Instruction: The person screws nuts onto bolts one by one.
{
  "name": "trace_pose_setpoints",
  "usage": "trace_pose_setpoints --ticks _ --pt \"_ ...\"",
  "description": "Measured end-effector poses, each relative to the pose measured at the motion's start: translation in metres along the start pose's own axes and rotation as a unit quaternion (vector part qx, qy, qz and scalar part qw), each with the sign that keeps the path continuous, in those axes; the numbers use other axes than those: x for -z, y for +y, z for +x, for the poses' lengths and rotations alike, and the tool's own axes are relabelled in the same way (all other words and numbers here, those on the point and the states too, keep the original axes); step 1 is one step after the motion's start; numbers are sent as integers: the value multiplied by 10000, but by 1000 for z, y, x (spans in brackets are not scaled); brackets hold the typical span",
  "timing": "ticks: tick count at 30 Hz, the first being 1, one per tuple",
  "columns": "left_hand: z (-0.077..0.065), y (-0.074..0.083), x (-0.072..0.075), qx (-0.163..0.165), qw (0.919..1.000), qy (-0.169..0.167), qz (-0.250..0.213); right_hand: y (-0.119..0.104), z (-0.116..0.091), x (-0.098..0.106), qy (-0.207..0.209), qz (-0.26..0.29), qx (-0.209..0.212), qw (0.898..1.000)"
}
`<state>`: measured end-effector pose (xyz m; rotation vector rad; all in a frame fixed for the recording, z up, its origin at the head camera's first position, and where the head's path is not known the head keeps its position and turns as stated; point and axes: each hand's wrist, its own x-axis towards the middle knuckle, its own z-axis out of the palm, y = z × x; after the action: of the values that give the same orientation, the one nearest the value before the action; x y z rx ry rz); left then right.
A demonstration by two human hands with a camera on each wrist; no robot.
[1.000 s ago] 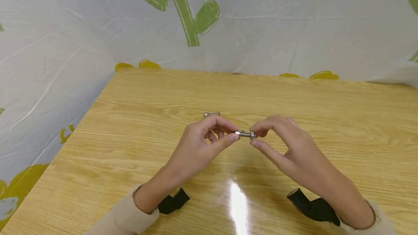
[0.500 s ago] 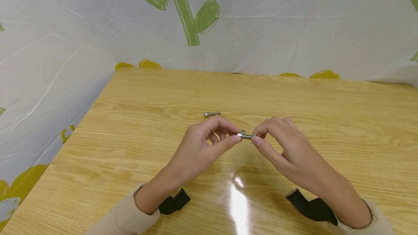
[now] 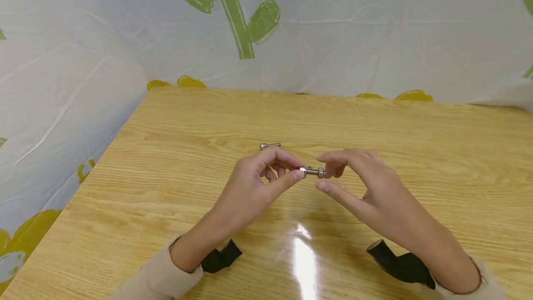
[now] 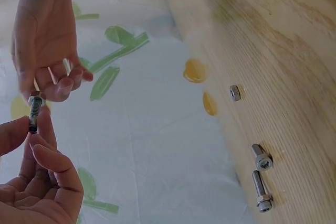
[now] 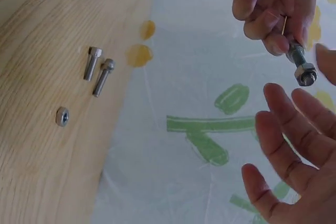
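Note:
A silver bolt (image 3: 311, 171) lies level above the table, its head end pinched between the thumb and forefinger of my left hand (image 3: 254, 189). On its far end sits a hex nut (image 3: 321, 172), which shows clearly in the right wrist view as a nut (image 5: 305, 74) with the bolt tip poking through. My right hand (image 3: 374, 189) is around that end, thumb and forefinger spread on either side and apart from the nut. The bolt's head is mostly hidden by the left fingertips.
Two more bolts, one bolt (image 5: 91, 63) beside another bolt (image 5: 104, 77), lie on the wooden table (image 3: 166, 152). A loose nut (image 5: 62, 116) lies near them. Behind the table hangs a pale sheet (image 3: 354, 36) with green and yellow prints.
Half a second ago my right thumb and forefinger covered the nut; now they are spread away from it. The left hand keeps its pinch on the bolt, shifting only slightly.

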<state>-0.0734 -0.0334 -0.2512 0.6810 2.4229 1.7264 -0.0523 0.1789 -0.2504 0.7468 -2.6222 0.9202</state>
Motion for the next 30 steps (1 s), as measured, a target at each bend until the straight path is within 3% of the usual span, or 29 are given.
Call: trace_pose_setpoints --ticks 5,9,18,26,30 --pt "0 0 0 38 10000 -42 -43 4 1 -4 357 40 744 9966" --pt "0 0 -1 59 10000 -66 -36 5 2 -6 497 93 980 9939" --pt "-1 1 -1 72 9999 -86 -48 4 2 -5 96 -15 433 9990" --pt "0 0 -4 -4 10000 -82 7 7 3 -11 374 105 801 9960" --pt "0 0 -3 9 10000 -71 9 5 2 -7 285 31 472 9985"
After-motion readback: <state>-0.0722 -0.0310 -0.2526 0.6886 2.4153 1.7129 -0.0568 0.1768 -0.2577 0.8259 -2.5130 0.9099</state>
